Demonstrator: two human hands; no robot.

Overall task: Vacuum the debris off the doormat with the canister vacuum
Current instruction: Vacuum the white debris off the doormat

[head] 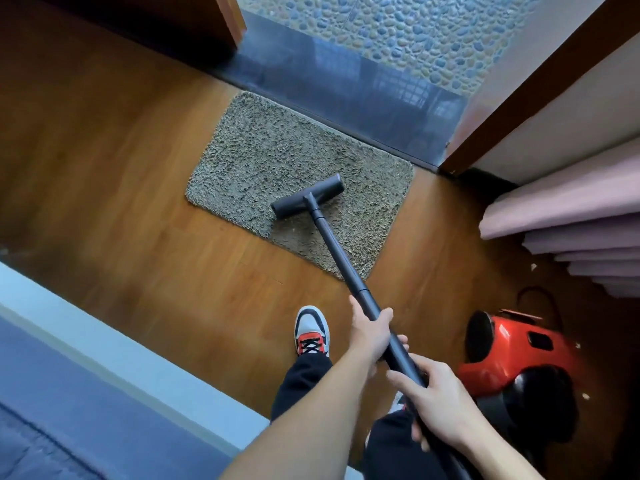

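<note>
A grey shaggy doormat (277, 157) lies on the wooden floor in front of a dark threshold. The black floor nozzle (306, 201) of the vacuum rests on the mat's near part. Its black wand (337, 251) slants down toward me. My left hand (370, 336) grips the wand from the left, higher up the tube. My right hand (438, 400) grips the wand lower down, close to my body. The red canister vacuum (512, 344) sits on the floor at my right.
A dark threshold (346, 91) and pebbled ground (398, 26) lie beyond the mat. A door frame (519, 88) and pink curtain folds (571, 216) stand on the right. A bed with a blue cover (69, 393) runs along the lower left. My shoe (311, 329) is on the floor near the mat.
</note>
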